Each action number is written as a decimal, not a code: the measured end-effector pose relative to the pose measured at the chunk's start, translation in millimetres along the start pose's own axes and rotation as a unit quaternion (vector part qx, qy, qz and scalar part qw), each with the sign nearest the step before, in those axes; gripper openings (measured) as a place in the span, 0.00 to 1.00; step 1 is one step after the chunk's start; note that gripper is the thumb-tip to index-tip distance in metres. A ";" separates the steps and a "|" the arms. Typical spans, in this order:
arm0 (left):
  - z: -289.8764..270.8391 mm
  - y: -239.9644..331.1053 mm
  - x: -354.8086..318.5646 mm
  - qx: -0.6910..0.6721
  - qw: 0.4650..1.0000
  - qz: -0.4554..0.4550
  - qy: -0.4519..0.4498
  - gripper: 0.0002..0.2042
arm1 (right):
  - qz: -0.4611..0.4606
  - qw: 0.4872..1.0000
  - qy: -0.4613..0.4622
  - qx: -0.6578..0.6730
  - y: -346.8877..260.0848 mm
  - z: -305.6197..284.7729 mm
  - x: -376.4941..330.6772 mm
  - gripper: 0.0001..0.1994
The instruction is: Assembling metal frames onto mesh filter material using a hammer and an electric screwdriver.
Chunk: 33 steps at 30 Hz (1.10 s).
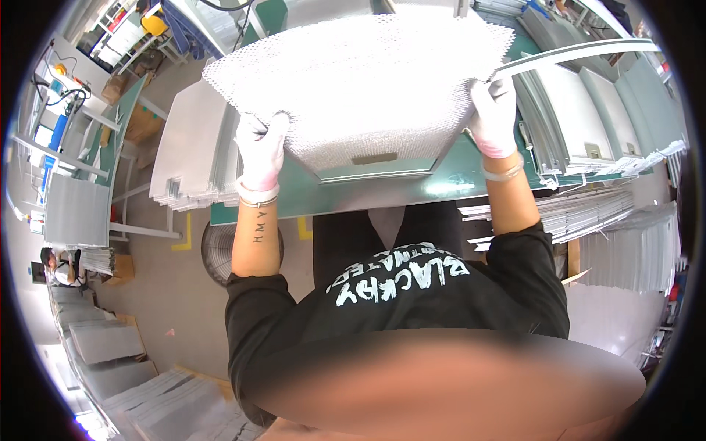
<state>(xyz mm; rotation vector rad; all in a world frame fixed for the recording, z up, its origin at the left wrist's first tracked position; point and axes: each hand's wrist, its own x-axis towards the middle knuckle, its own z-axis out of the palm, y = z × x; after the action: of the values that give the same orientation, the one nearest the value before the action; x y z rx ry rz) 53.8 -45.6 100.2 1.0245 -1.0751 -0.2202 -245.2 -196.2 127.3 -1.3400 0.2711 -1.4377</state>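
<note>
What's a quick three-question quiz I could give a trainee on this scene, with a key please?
1. Multiple choice: what do the left hand and right hand hold? a) a coil of rope; b) a mesh sheet; c) a wooden plank.
2. True or false: both hands are bare.
3. Fill in the colour: the tabletop is ____.

Key: 1. b. 2. False; both wear white gloves. 3. Green.

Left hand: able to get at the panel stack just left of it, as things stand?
Probably yes for reach: the left hand is close beside the panel stack, with nothing obvious between. But it grips the mesh sheet, so it would likely need freeing first.
</note>
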 end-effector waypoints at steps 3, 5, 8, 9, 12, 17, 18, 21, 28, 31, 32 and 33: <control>-5.4 -12.0 3.0 -0.010 1.000 0.023 -0.003 0.12 | -0.013 1.000 0.016 0.017 7.0 1.1 0.2 0.14; -3.8 -10.8 2.6 0.043 0.999 0.029 0.007 0.11 | -0.035 0.998 0.052 0.001 -0.1 16.4 3.6 0.10; -7.5 -8.9 -0.2 0.004 1.000 0.013 -0.011 0.11 | 0.014 0.980 0.011 -0.200 2.2 7.5 4.5 0.06; -7.2 -8.5 0.3 0.006 1.000 0.011 -0.010 0.11 | 0.017 0.980 0.011 -0.198 4.2 9.4 1.6 0.06; -0.3 -3.1 -1.0 -0.011 1.000 -0.009 0.001 0.11 | 0.007 0.944 0.099 -0.313 -1.3 23.4 -7.0 0.10; -13.6 -12.4 -0.3 0.035 0.998 0.031 -0.043 0.03 | 0.053 0.972 0.049 -0.224 -3.6 6.0 3.7 0.11; -9.7 -11.1 -0.5 0.036 0.998 0.028 -0.043 0.03 | 0.035 0.975 0.050 -0.215 7.6 -2.4 1.1 0.11; 7.8 -1.3 -7.5 -0.036 0.997 -0.041 -0.059 0.06 | 0.037 0.977 0.039 -0.206 23.0 -5.0 -15.2 0.05; -6.4 -31.2 -39.7 -0.058 0.993 -0.084 -0.052 0.12 | 0.051 0.992 0.047 -0.105 53.7 -11.6 -42.7 0.15; -22.5 -27.7 -26.3 -0.028 0.957 -0.233 -0.172 0.18 | 0.136 0.983 -0.026 -0.124 42.9 -24.9 -30.7 0.15; -23.0 -28.9 -27.6 -0.028 0.957 -0.233 -0.171 0.18 | 0.198 0.968 -0.081 -0.134 40.8 -31.0 -26.9 0.15; -23.7 -32.2 -30.4 -0.025 0.945 -0.237 -0.226 0.21 | 0.241 0.952 -0.153 -0.113 43.0 -40.6 -26.4 0.19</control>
<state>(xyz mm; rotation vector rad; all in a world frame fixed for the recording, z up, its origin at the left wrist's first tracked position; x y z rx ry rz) 67.5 -31.1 54.2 1.2091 -1.2064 -0.9049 -261.4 -210.9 66.4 -1.5285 0.5286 -0.7969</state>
